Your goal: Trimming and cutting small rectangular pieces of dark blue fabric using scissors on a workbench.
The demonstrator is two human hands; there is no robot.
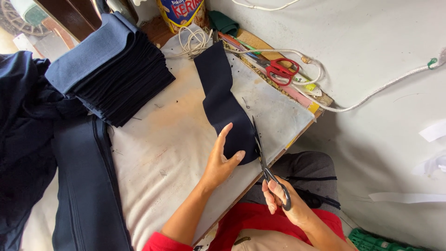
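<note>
While the left hand (222, 160) pins the navy fabric piece (222, 102) flat at the near right edge of the padded surface (162, 153), thumb and fingers spread over it, the right hand (283, 200) has its grip closed through the handles of the black shears (261, 153), blades along the piece's right edge. Judged step: trimming that edge. Next move calls for steady cloth tension. Stack of cut navy pieces (116, 69) lies far left; red scissors (281, 69) far right.
</note>
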